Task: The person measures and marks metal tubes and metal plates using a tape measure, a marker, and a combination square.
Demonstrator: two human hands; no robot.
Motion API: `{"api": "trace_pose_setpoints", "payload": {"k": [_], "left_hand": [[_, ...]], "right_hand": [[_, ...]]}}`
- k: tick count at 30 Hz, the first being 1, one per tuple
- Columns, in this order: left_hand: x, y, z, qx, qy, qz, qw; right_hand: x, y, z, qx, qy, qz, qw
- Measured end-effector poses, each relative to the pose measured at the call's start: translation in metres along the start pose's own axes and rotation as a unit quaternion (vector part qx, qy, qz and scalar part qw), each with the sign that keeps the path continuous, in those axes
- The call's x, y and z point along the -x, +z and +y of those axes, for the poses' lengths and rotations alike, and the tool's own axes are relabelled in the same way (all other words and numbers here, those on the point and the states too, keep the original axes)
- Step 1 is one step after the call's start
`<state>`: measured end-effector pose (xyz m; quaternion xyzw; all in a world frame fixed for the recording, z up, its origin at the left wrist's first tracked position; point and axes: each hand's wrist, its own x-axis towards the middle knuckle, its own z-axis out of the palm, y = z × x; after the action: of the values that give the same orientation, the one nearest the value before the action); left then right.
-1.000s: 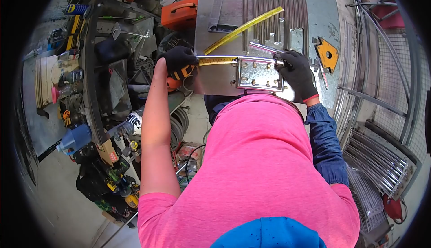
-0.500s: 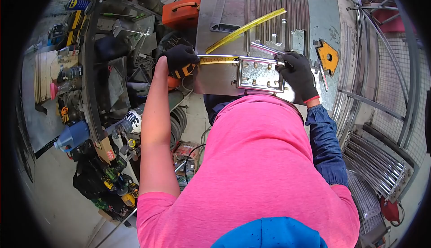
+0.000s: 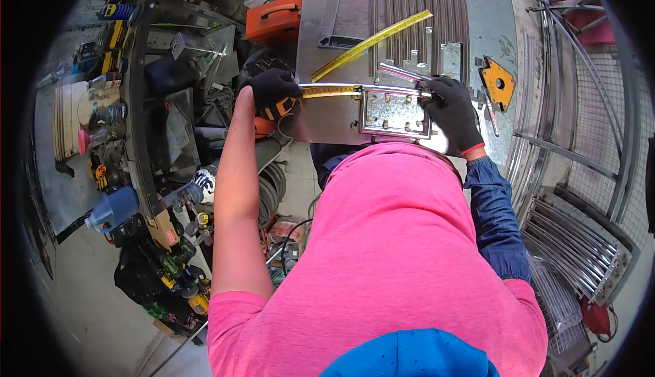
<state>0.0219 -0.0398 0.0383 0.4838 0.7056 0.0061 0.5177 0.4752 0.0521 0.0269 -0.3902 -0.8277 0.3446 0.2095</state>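
My gloved left hand (image 3: 273,89) is closed around a yellow and black tape measure (image 3: 278,109). Its yellow blade (image 3: 331,92) stretches to the right, alongside a thin shiny metal tube (image 3: 327,85). That tube runs along the far edge of a small rectangular metal frame (image 3: 364,114) lying near the table's front edge. My gloved right hand (image 3: 452,107) grips the tube's right end, at the frame's upper right corner. Its fingertips are partly hidden, and so is the far end of the blade. Small brownish tabs line the inside of the frame.
On the metal table (image 3: 327,121) lie a yellow ruler (image 3: 372,45), several metal tubes (image 3: 416,19), a metal square (image 3: 332,12) and an orange-yellow magnetic holder (image 3: 498,85). An orange case (image 3: 274,21) stands at the left. A cluttered shelf (image 3: 136,104) lies further left, metal racks (image 3: 573,247) right.
Both hands keep almost the same place and hold. The whole view has shifted very slightly.
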Motion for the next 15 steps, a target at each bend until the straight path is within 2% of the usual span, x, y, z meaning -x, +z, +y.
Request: {"api": "trace_pose_setpoints", "payload": {"k": [15], "left_hand": [[0.0010,0.0004,0.0005,0.005,-0.004,0.000,1.000]], "right_hand": [[-0.0009,0.0025,0.0018,0.002,-0.031,0.031,0.999]]}}
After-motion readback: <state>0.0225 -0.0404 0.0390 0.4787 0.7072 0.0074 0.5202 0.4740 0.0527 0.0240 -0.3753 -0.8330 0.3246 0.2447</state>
